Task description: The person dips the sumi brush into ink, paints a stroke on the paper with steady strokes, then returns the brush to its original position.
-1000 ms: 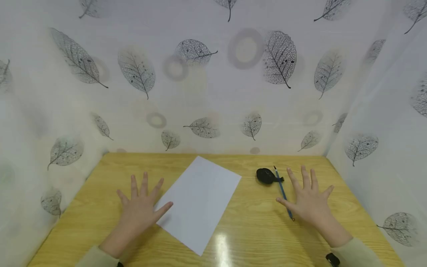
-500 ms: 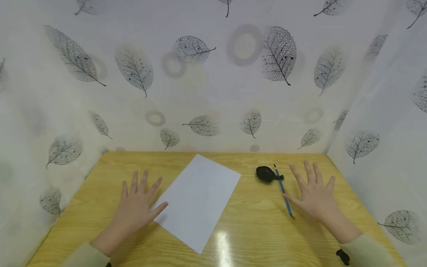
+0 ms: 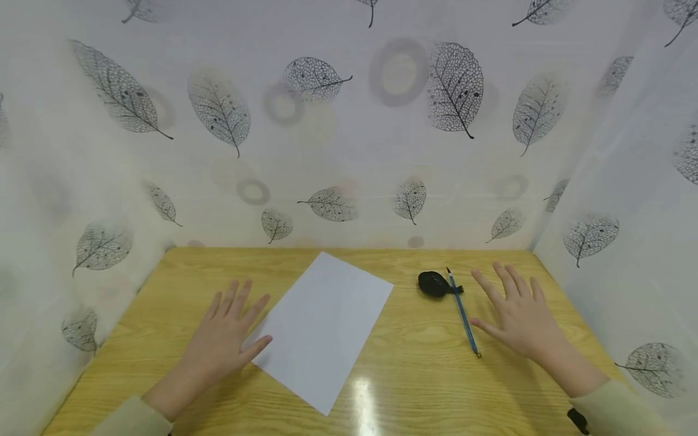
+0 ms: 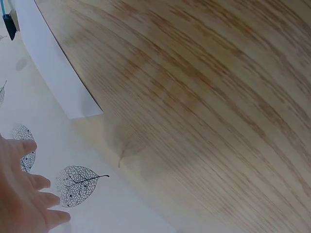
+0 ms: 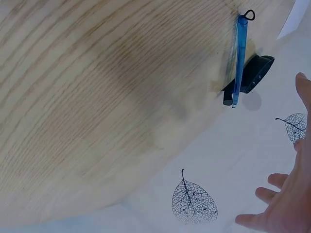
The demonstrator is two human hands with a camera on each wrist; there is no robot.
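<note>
A white sheet of paper (image 3: 327, 333) lies at a slant on the wooden table. My left hand (image 3: 218, 339) is held with straight, slightly spread fingers at the paper's left edge, its thumb over the sheet's left corner. To the right, a writing brush (image 3: 463, 315) with a blue handle, dark tip and end loop leans across the short handle of a small black dish (image 3: 433, 284). Just right of the brush is my right hand (image 3: 520, 318), fingers extended and apart from it. In the right wrist view, the hand (image 5: 286, 194) holds nothing. The left wrist view shows empty fingers (image 4: 29, 189).
The wooden tabletop (image 3: 414, 387) reaches back to a pale curtain-like wall (image 3: 349, 145) printed with leaf skeletons. Similar walls flank it left and right. Pale sleeves cover both forearms, and a black device (image 3: 578, 421) sits at the right wrist.
My right hand has drifted right, so its thumb no longer overlaps the brush in view. The left hand's fingers have come closer together. The paper, brush and dish stay put.
</note>
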